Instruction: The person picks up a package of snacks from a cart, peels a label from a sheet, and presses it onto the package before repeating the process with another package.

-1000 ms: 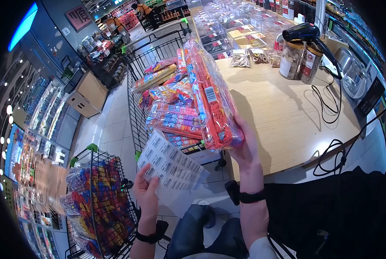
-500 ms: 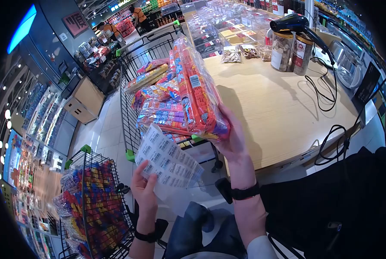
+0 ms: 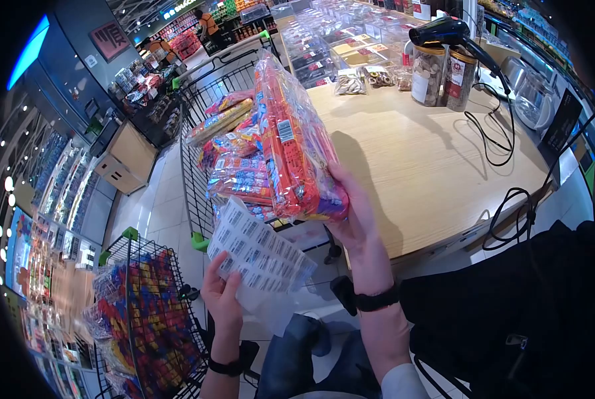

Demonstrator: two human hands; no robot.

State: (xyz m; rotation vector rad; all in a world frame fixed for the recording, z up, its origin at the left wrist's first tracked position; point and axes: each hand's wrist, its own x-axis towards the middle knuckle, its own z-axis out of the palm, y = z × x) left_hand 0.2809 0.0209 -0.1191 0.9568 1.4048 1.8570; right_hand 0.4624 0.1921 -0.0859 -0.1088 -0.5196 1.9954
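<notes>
My right hand [image 3: 357,213] grips the lower end of a red, clear-wrapped snack package [image 3: 291,146] with a white barcode label on its side. The package is tilted upright above the shopping cart [image 3: 190,189]. Between the thumb and fingers of my left hand [image 3: 222,292] is a sheet of barcode stickers [image 3: 257,247], its printed side facing me. Several similar colourful packages [image 3: 241,176] lie in the cart behind the held one. My right fingers are partly hidden behind the package.
A wooden table [image 3: 404,179] stands to the right, with a black hair dryer [image 3: 444,32] resting on jars [image 3: 429,76] and a loose cable [image 3: 510,216]. At lower left is a second cart [image 3: 131,234] full of wrapped red, blue and yellow goods. Two people are in the far aisle.
The held package has turned slightly, showing more of its broad side, and has shifted a little left. The sticker sheet stays in my left hand, almost unmoved.
</notes>
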